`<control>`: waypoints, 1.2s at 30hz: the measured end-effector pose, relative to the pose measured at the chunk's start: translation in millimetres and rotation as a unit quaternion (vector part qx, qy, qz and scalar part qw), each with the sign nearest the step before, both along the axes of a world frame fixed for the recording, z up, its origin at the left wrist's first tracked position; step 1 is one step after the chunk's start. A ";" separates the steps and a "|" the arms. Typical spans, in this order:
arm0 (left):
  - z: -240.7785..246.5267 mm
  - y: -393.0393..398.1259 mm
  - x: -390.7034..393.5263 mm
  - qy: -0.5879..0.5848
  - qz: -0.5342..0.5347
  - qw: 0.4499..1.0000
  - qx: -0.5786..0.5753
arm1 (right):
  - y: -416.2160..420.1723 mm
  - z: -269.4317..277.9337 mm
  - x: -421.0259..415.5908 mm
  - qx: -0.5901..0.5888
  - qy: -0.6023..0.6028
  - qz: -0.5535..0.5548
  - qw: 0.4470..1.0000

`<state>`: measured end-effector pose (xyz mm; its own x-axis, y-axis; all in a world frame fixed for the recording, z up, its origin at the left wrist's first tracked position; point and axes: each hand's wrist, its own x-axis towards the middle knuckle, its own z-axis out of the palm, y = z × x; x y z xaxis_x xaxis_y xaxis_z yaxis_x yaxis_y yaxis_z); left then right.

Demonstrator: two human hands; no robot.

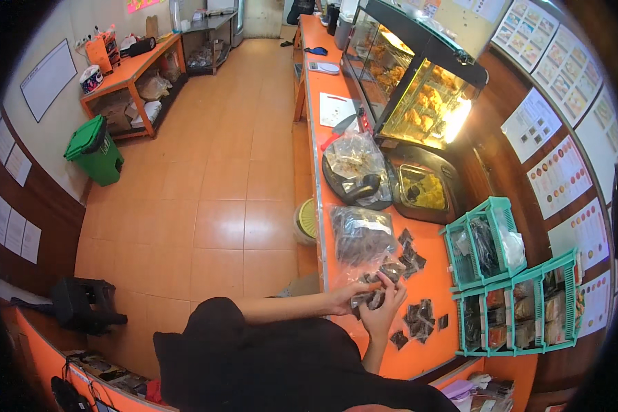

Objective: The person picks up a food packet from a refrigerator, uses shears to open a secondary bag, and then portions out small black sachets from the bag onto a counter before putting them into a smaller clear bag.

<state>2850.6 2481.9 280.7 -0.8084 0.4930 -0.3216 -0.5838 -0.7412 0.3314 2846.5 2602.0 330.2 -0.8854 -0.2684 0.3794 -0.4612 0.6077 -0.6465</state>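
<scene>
My left hand and my right hand meet over the orange counter. Between them they grip a few small dark sachets in clear plastic; the fingers partly hide these. Just beyond my fingers, a clear plastic bag with dark contents and a white label lies on the counter, more sachets at its near end. To the right of the bag lies a loose cluster of dark sachets. A second pile is right of my right hand, with single sachets beside it.
Teal baskets of packets line the counter's right side. Farther along are a black pan with a plastic bag in it, a tray of yellow food, a knife and a lit glass food warmer. A lidded bucket stands below the edge.
</scene>
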 end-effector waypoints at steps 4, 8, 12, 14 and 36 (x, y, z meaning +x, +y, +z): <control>-17.5 -2.0 -1.9 0.079 -0.046 0.994 -0.055 | -1.9 0.7 1.2 -0.026 -0.039 -0.005 0.999; -14.7 -3.7 -3.9 0.059 -0.055 0.995 -0.065 | -2.1 12.1 1.4 0.010 -0.073 -0.026 0.997; 6.9 -11.3 1.2 0.072 -0.038 0.996 -0.039 | -3.0 10.0 -1.8 -0.025 -0.079 -0.026 0.996; -16.7 -14.2 -4.2 0.111 -0.065 0.991 -0.041 | -6.0 7.2 -3.6 -0.032 -0.073 -0.016 0.997; -36.4 -32.4 -0.9 0.077 -0.010 0.985 0.152 | 15.2 3.9 5.3 -0.344 -0.012 -0.010 0.939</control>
